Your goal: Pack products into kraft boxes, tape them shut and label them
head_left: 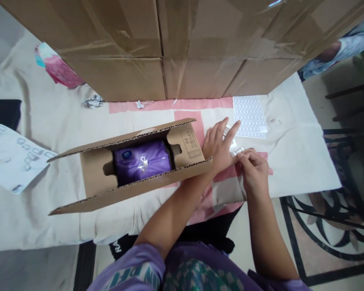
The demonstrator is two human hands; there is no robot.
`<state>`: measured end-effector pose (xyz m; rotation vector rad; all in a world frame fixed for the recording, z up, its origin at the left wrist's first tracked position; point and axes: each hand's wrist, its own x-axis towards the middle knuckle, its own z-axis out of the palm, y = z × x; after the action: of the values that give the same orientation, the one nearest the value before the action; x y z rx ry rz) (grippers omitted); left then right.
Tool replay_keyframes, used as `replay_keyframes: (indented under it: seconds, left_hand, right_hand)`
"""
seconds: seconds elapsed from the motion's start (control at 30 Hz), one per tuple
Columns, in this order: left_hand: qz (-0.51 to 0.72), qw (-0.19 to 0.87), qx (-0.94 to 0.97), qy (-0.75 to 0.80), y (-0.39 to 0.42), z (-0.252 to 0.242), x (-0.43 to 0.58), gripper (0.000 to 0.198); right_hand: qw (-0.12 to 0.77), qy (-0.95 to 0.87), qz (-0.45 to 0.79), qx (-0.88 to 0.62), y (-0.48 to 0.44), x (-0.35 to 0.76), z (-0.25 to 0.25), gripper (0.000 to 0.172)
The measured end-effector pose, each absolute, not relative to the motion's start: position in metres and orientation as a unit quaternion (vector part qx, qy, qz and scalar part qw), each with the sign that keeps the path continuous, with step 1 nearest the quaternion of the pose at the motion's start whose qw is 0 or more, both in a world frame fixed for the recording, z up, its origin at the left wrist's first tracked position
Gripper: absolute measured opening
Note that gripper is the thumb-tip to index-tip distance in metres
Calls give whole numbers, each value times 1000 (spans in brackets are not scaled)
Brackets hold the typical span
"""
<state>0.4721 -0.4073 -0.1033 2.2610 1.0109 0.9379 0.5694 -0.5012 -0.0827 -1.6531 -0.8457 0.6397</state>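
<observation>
My left hand [220,145] reaches past the right end of an open cardboard box, its index and middle fingers stretched out over a whitish roll that looks like tape [232,146]. The thumb side of that hand rests at the roll's near edge; its far part is hidden. Thumb and forefinger of my right hand [255,169] are pinched together at the loose end of the tape. Inside the long cardboard box [185,147], whose side flaps stand up, lies a purple plastic-wrapped pack [144,159]. Just beyond the hands is a white sheet of small labels [249,117].
Taped cardboard boxes [194,76] form a wall along the back. At left lie a printed paper sheet [16,157], a black flat object [6,113] and a pink cloth [60,70]. Crumpled foil [93,101] sits by the boxes. Another person's sleeve [352,42] shows at upper right.
</observation>
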Motion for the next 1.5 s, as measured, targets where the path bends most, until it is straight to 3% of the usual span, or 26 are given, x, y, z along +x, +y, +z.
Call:
replay_keyframes:
  seconds: [1.5]
  left_hand:
    - [359,251,820,369,-410,-109,473,77]
  right_hand:
    - [556,-386,271,-684,-500,571,-85,34]
